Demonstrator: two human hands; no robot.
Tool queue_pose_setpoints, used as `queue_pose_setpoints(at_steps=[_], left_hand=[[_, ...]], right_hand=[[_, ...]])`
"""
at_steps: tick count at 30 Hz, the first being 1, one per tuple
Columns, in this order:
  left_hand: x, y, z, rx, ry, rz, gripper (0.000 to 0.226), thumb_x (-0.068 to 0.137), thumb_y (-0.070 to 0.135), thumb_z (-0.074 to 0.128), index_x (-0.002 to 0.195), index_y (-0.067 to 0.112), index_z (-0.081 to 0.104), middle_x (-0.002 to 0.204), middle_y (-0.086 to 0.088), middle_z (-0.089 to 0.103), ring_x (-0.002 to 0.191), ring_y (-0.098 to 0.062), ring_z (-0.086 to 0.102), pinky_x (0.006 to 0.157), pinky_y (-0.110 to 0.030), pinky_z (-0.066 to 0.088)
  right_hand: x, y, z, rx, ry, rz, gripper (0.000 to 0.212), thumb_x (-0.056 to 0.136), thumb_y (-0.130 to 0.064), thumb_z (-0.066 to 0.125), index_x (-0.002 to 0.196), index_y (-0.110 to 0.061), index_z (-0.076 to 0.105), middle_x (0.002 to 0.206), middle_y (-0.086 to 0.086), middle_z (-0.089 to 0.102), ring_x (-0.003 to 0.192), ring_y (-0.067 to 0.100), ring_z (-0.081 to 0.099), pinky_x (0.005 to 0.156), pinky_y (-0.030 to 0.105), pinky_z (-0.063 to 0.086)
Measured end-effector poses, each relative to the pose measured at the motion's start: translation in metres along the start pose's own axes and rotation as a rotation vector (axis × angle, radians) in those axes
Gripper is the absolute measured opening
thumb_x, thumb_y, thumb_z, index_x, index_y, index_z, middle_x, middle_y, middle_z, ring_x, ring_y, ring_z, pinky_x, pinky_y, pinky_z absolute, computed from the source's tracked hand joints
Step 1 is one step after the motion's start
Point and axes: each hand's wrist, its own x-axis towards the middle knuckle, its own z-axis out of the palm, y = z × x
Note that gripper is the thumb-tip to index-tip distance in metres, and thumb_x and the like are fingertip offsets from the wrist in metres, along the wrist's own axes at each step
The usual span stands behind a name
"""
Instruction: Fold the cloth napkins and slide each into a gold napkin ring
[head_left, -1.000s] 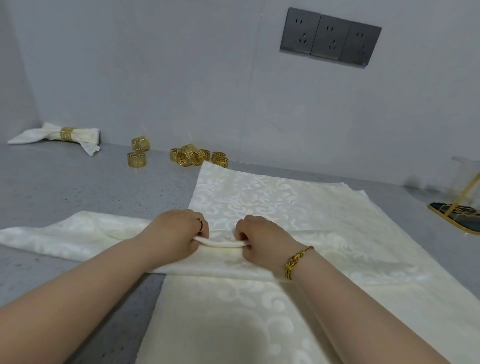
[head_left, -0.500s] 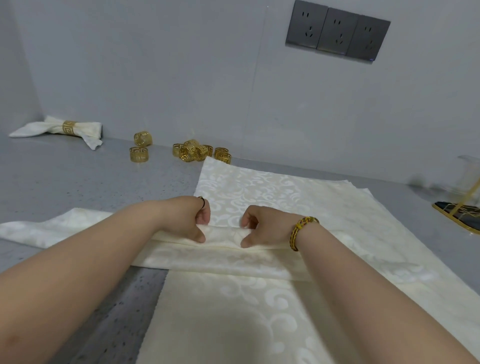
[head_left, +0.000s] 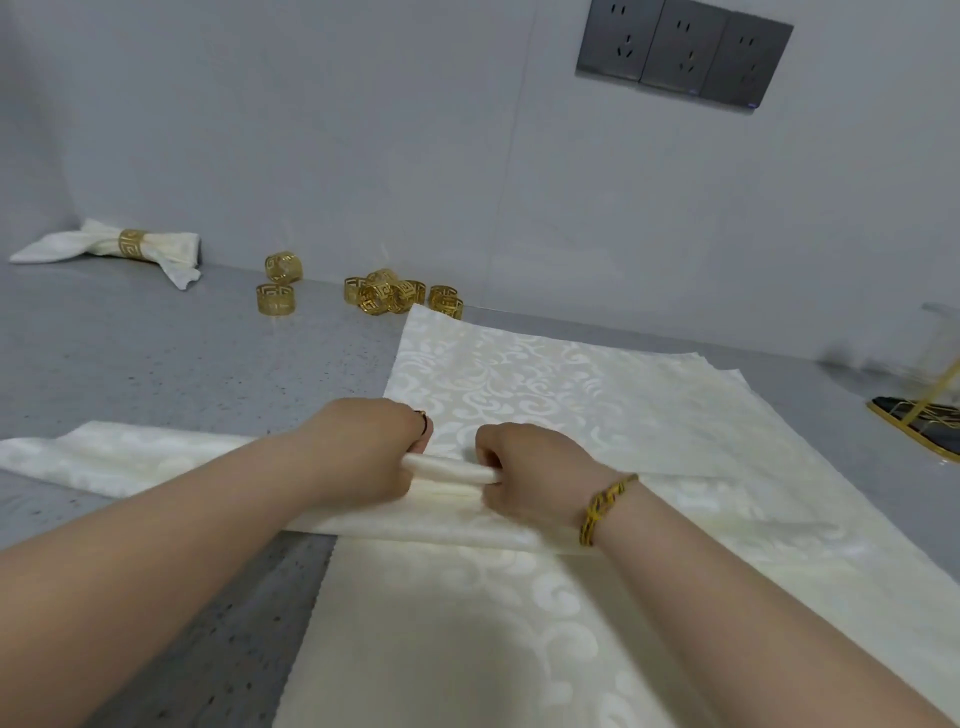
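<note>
Grey tabletop (head_left: 156, 374). Flat stack of cream napkins (head_left: 571, 384) in the middle. One napkin (head_left: 130, 462) lies crosswise over the stack as a long folded strip, its left end on the tabletop. Fingers curled, left hand (head_left: 363, 447) and right hand (head_left: 535, 467) pinch a raised pleat of that napkin between them. A finished napkin (head_left: 166, 249), already ringed, lies far left by the wall. Loose gold rings (head_left: 395, 296) near the stack's far corner.

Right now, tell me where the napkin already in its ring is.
Head view: the ringed napkin lies at the far left of the grey counter, against the wall, just left of the loose gold rings.
</note>
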Motion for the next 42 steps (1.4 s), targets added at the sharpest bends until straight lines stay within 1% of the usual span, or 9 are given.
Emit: queue_pose_setpoints(at_steps=[4,8,11,16,19,24,27,31,42], left_hand=[[-0.028,0.006,0.013,0.103,0.228,0.069,0.023,0.083,0.024,0.055,0.072,0.032,0.036,0.065,0.016,0.027,0.053,0.0,0.026,0.046,-0.012,0.019],[-0.05,-0.003,0.022,-0.021,0.394,0.226,0.034,0.034,0.023,0.078,0.054,0.032,0.052,0.054,0.024,0.03,0.045,-0.001,0.027,0.04,0.001,0.001],[-0.06,-0.009,0.031,-0.164,0.436,0.303,0.007,0.054,0.03,0.054,0.06,0.032,0.057,0.065,0.026,0.055,0.075,0.001,0.046,0.047,-0.001,0.033],[-0.069,-0.01,0.029,-0.324,0.276,0.15,0.067,0.066,0.071,0.028,0.088,0.023,0.068,0.096,0.039,0.043,0.09,0.015,0.044,0.078,0.002,0.032],[-0.062,0.002,0.028,-0.257,0.275,-0.021,0.043,0.092,0.049,0.037,0.073,0.014,0.053,0.1,0.012,0.057,0.089,-0.005,0.051,0.076,-0.018,0.039],[-0.052,0.028,0.037,-0.153,0.245,-0.159,0.018,0.097,0.03,0.033,0.103,0.02,0.047,0.12,0.003,0.047,0.107,-0.014,0.045,0.078,-0.022,0.03],[-0.055,0.025,0.04,-0.134,0.168,-0.162,0.056,0.092,0.04,0.008,0.142,0.021,0.026,0.145,0.005,0.031,0.131,-0.013,0.03,0.101,-0.019,0.022],[-0.062,0.02,0.038,-0.126,0.026,-0.169,0.05,0.1,0.038,0.015,0.147,0.024,0.009,0.156,0.005,0.006,0.142,-0.01,0.006,0.113,-0.023,0.003],[-0.082,-0.002,0.03,-0.101,-0.142,-0.335,0.058,0.096,0.052,0.015,0.147,0.028,0.001,0.155,0.009,-0.003,0.143,-0.009,-0.003,0.115,-0.038,-0.003]], right_hand=[[-0.025,-0.003,0.024,-0.207,0.317,-0.16,0.031,0.067,-0.004,0.068,0.076,-0.017,0.041,0.079,0.001,0.05,0.072,0.021,0.047,0.054,0.026,0.021],[-0.041,-0.002,0.037,-0.163,0.375,-0.127,0.045,0.028,-0.005,0.08,0.058,-0.018,0.049,0.055,-0.007,0.05,0.045,0.013,0.048,0.042,0.015,0.02],[-0.054,-0.003,0.036,-0.074,0.356,-0.17,0.026,0.046,-0.003,0.068,0.065,-0.013,0.053,0.063,-0.001,0.055,0.053,0.019,0.053,0.044,0.019,0.028],[-0.066,-0.005,0.031,0.045,0.205,-0.136,0.023,0.088,-0.022,0.049,0.106,-0.009,0.057,0.11,0.002,0.053,0.103,0.02,0.046,0.078,0.027,0.04],[-0.067,-0.02,0.022,0.036,0.226,-0.035,0.027,0.093,-0.037,0.042,0.084,-0.014,0.053,0.092,0.0,0.045,0.094,0.019,0.045,0.071,0.026,0.032],[-0.039,-0.038,0.029,-0.203,0.291,0.241,0.029,0.093,-0.031,0.043,0.106,-0.008,0.054,0.101,0.009,0.053,0.094,0.027,0.056,0.066,0.029,0.031],[-0.038,-0.041,0.036,-0.155,0.249,0.277,0.038,0.074,-0.038,0.041,0.074,-0.012,0.067,0.074,0.007,0.061,0.067,0.024,0.063,0.059,0.023,0.046],[-0.045,-0.019,0.049,-0.024,0.053,0.273,0.066,0.09,-0.046,0.001,0.142,-0.014,0.026,0.151,0.009,0.021,0.14,0.023,0.017,0.115,0.036,0.01],[-0.115,0.083,0.026,0.022,-0.029,0.74,0.061,0.097,-0.048,0.018,0.146,-0.012,0.014,0.155,0.008,0.008,0.143,0.022,0.006,0.116,0.039,0.006]])
